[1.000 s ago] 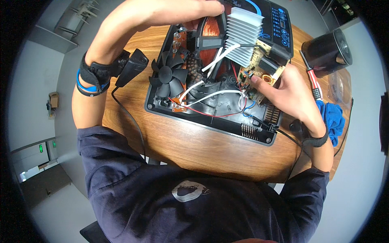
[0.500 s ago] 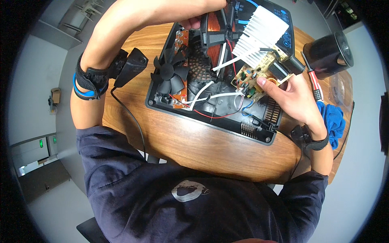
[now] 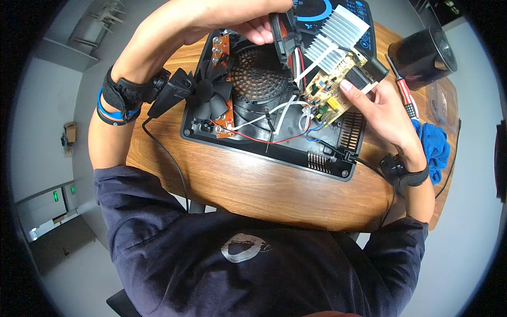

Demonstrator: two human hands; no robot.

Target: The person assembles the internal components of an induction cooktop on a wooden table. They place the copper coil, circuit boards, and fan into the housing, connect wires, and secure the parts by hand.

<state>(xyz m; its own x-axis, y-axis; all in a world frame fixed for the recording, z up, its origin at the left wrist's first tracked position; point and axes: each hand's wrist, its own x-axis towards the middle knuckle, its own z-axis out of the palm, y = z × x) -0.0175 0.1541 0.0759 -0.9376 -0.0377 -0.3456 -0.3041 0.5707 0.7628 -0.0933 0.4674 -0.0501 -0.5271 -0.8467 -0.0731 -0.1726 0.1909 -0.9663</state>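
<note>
The black bottom housing (image 3: 222, 141) of an induction cooker lies opened in front of me. At its far side my left hand (image 3: 257, 29) grips a copper coil on a black frame (image 3: 287, 45), held up on edge; the thumb side is partly cut off by the picture's top. My right hand (image 3: 381, 110) holds a yellowish circuit board (image 3: 332, 103) tilted above the housing's right part, thumb on top. A finned silver heat sink (image 3: 338, 39) is attached to that board. White, red and blue wires (image 3: 264, 124) run from it into the housing.
A black fan (image 3: 208, 95) sits on the housing's left beside an orange circuit strip (image 3: 225, 108). Behind stands a black glass panel (image 3: 311, 13). To the right are a dark cylindrical container (image 3: 422, 58), a red-handled screwdriver (image 3: 406, 98), a blue cloth (image 3: 434, 150) and a clear plastic box (image 3: 442, 108).
My left hand has tipped the coil up and to the right, baring the round vent grille beneath. The circuit board stays in my right hand, slightly shifted. The housing appears slightly further up-left in view.
</note>
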